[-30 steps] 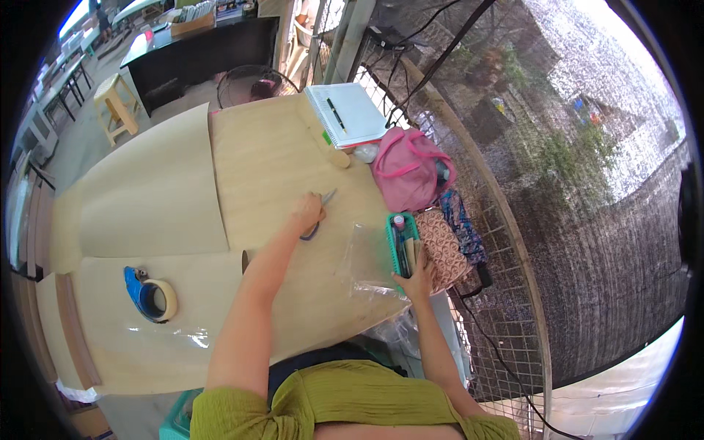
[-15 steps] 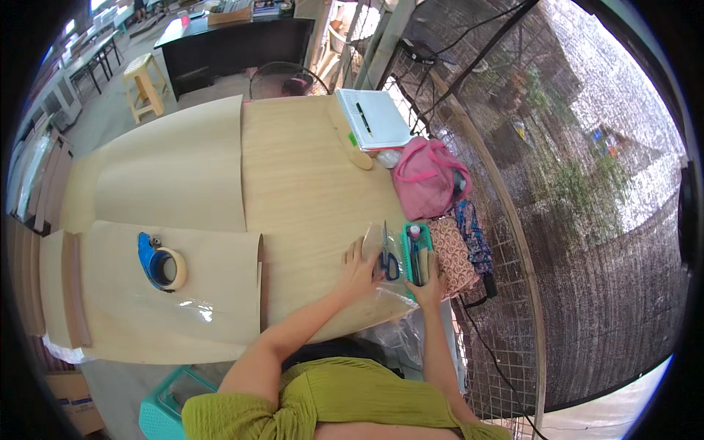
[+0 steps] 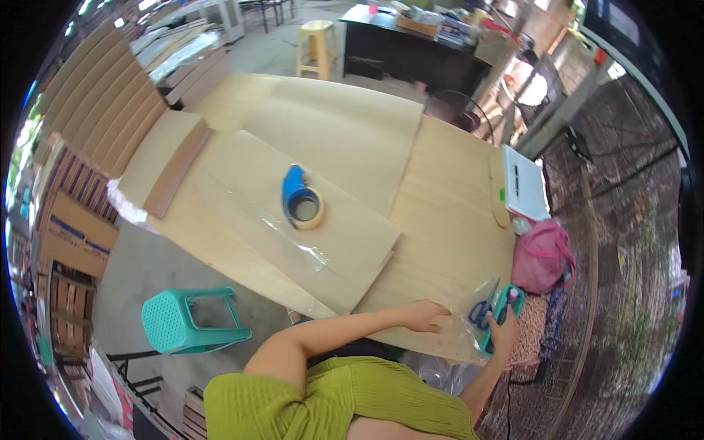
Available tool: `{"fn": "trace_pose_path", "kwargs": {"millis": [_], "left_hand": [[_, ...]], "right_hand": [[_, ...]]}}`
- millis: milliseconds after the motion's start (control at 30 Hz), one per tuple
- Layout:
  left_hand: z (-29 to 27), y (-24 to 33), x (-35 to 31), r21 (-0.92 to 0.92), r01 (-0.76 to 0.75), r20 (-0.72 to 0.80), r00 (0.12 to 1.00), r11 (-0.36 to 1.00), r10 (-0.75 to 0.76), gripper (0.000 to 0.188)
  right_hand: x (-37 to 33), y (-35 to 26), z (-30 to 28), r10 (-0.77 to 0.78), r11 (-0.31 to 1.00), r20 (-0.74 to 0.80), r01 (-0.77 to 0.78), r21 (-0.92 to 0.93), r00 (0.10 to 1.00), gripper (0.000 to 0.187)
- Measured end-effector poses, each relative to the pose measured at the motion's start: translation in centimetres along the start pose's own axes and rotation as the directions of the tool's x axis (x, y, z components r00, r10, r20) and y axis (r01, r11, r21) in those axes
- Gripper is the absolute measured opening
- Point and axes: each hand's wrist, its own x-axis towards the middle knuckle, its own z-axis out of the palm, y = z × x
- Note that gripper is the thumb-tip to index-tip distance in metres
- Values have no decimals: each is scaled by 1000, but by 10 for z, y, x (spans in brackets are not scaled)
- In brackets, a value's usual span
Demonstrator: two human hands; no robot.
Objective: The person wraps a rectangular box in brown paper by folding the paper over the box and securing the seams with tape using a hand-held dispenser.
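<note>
My right hand (image 3: 504, 334) grips the near part of a small teal basket (image 3: 487, 343) at the table's right end, thumb and fingers reaching over it. Pens or similar slim items stand in the basket; the hand partly hides them. Just left of it, dark-handled scissors (image 3: 479, 315) lie on clear plastic (image 3: 466, 331). My left hand (image 3: 427, 316) is over the bare wood left of the scissors, holding nothing, its fingers loosely extended to the right. A blue tape dispenser (image 3: 292, 183) with a tan tape roll (image 3: 318, 213) rests on a folded brown sheet (image 3: 345, 242).
Beyond the basket sit a pink bag (image 3: 541, 258), a patterned pouch (image 3: 529, 330) and a notebook (image 3: 522, 183) with a pen. Another large brown sheet (image 3: 345, 125) covers the table's far side. A teal stool (image 3: 172, 320) stands on the floor at left, near stacked cardboard (image 3: 81, 235).
My view has swung left, so the table appears turned and farther right. My left hand has come away from the scissors and plastic, leftward. My right hand stays at the basket.
</note>
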Motion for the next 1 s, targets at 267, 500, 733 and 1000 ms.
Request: {"fn": "trace_pose_path", "kwargs": {"millis": [267,500,733,1000], "left_hand": [[-95,-24,-248,-477,77,-701,567,875,-432,41],[-127,-111,-357,-612,-129,-773,-115,781,-624,80],[-177,-150,-431,-806,-318,-538,41,500,-842,90],[-187,-190,-440,-807,-365,-502,10,464,-865,94]], "right_hand": [[-35,-319,54,-732,626,27,657,419,681,84],[-50,-532,157,-668,714,271,700,-31,693,101],[-37,-493,160,-422,906,110,419,57,900,84],[-26,-212,187,267,930,-180,-302,-209,947,99]]}}
